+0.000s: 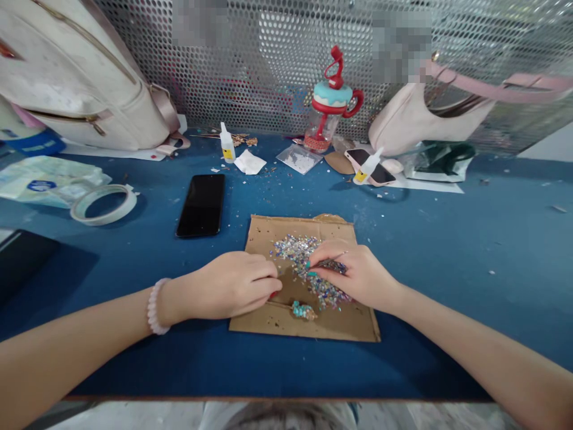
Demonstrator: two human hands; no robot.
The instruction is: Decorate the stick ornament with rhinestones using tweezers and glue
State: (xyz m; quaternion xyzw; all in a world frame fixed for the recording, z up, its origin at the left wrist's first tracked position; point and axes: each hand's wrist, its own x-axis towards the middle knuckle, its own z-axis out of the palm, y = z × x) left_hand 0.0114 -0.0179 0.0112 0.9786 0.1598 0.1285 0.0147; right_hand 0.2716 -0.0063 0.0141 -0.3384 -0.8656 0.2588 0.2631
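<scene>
Left hand (233,285) pinches stick (280,305) of beaded piece (304,310); right hand (358,272) over loose beads (329,292), grip unclear. Steady hold, light touch best.

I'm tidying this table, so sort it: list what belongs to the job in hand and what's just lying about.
In the job, it seems:
sparkly bits, at the right hand
turquoise piece, by the left hand
cardboard, under both
glue bottles, possibly

Probably just lying about:
black phone
tape
backpack
handbag
cup
</scene>
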